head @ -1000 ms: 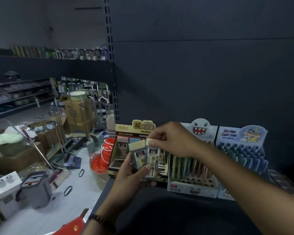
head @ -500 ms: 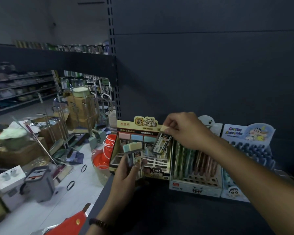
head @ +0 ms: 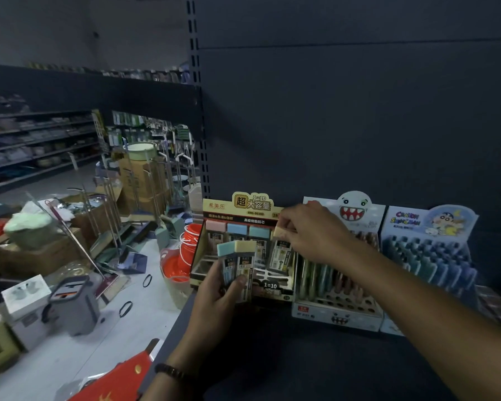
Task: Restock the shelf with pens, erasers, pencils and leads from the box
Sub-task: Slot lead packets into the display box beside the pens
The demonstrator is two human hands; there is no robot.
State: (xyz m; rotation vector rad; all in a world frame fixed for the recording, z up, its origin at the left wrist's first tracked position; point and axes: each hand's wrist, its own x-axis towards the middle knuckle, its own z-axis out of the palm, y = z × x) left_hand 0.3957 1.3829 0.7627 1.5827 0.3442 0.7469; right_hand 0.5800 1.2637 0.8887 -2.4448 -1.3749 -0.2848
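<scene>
The left hand grips two lead packs, one blue-capped and one yellow-capped. It holds them upright between thumb and fingers, just in front of the display box. That box stands on the shelf at its left edge, against the back panel. The right hand pinches a third pack by its yellow cap. This pack is tilted, with its lower end down in the right side of the box. Three more packs, capped pink, blue and teal, stand along the box's back row. Just right of the box is a ghost pen stand, then a blue pen stand. Past the shelf's left edge, red buckets sit on the floor.
</scene>
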